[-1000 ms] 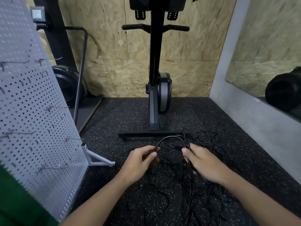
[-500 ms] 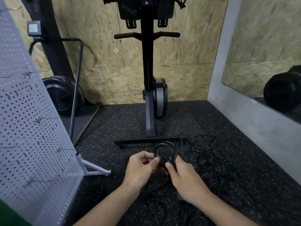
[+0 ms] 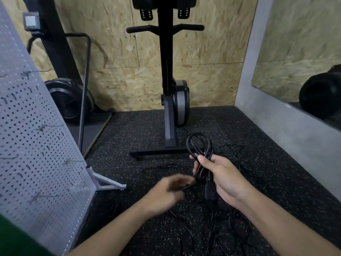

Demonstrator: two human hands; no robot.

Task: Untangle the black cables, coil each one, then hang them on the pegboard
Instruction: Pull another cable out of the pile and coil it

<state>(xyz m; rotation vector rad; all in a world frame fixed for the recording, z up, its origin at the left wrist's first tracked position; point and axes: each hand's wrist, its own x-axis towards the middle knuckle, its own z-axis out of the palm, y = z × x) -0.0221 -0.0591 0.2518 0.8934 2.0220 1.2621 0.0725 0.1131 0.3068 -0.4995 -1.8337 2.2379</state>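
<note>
Fingers (image 3: 203,160) of the right hand (image 3: 227,179) are clamping round a part-made coil (image 3: 200,173) of black cable. Its glossy, rubbery loops are standing upright above the fist, with the moulded plug (image 3: 210,191) dangling below. The left hand (image 3: 168,193) is sitting just left of the coil's lower end, too blurred to tell if its fingers are pinching the tail. The thin tangle (image 3: 203,230) is lying on the speckled rubber floor (image 3: 138,135), and the perforated metal pegboard (image 3: 36,145) is standing well apart, leftward.
</note>
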